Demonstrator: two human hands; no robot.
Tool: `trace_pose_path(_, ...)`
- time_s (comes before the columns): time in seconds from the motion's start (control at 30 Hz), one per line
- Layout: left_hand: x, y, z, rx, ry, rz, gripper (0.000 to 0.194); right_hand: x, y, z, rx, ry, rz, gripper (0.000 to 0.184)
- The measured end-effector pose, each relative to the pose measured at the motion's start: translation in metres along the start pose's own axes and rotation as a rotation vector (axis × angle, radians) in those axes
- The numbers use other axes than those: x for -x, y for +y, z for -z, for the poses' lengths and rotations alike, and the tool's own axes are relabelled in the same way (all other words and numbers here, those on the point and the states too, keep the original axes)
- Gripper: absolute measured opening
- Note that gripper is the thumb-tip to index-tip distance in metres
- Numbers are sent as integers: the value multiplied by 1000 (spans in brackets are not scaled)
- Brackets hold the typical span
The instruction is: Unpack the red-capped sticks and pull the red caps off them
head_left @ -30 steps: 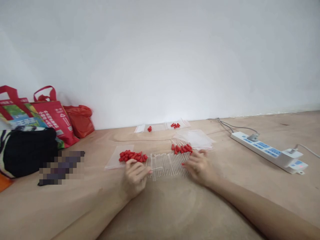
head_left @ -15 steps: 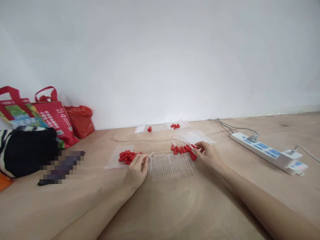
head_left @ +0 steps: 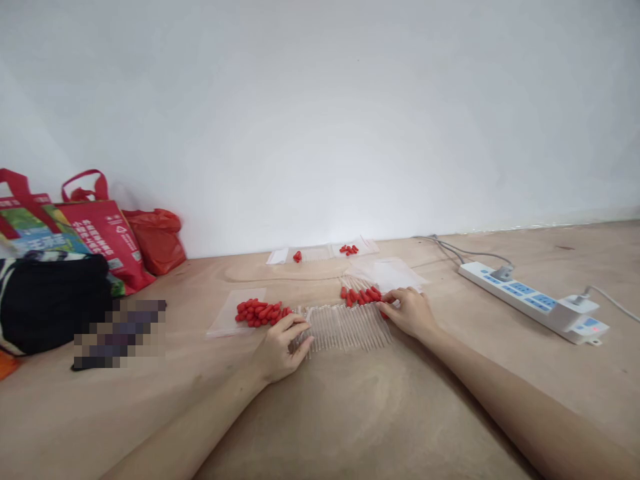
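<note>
A row of thin clear tubes (head_left: 345, 328) lies side by side on the wooden table. My left hand (head_left: 284, 348) is at the left end of this row, thumb and fingers apart, the fingertips over the outermost tubes. Behind its fingers sits a pile of red rubber bulbs (head_left: 257, 312) on a clear plastic bag (head_left: 225, 321). At the far right end of the row, more red bulbs (head_left: 357, 297) lie along the tubes' upper ends. My right hand (head_left: 410, 312) is closed there, its fingertips on a red bulb that they mostly hide.
A second clear bag (head_left: 395, 275) lies behind the row. Near the wall are small bags with red bulbs (head_left: 349, 250) and tubes (head_left: 316, 254). A white power strip (head_left: 525, 297) with cables stands right. Red shopping bags (head_left: 107, 240) and a black cloth bag (head_left: 55, 303) are left.
My left hand has moved slightly right and nearer, its thumb and fingers spreading over the tubes. My right hand has come slightly down and its fingers have closed in on the bulbs.
</note>
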State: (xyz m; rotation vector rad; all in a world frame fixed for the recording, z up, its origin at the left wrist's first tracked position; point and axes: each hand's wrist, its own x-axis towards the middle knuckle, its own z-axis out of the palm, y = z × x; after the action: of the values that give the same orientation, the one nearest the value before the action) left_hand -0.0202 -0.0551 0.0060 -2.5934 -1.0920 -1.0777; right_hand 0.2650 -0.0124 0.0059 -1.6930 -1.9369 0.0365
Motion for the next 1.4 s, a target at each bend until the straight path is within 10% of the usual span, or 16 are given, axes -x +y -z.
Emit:
trace_pose_path(0.9, 2, -5, 14, -110, -326, 9, 34, -25, -36, 4, 127, -59, -197, 23)
trace_pose_path(1.4, -1, 17, 8, -219, 57, -131, 19, 46, -66, -11, -292, 153, 684, 13)
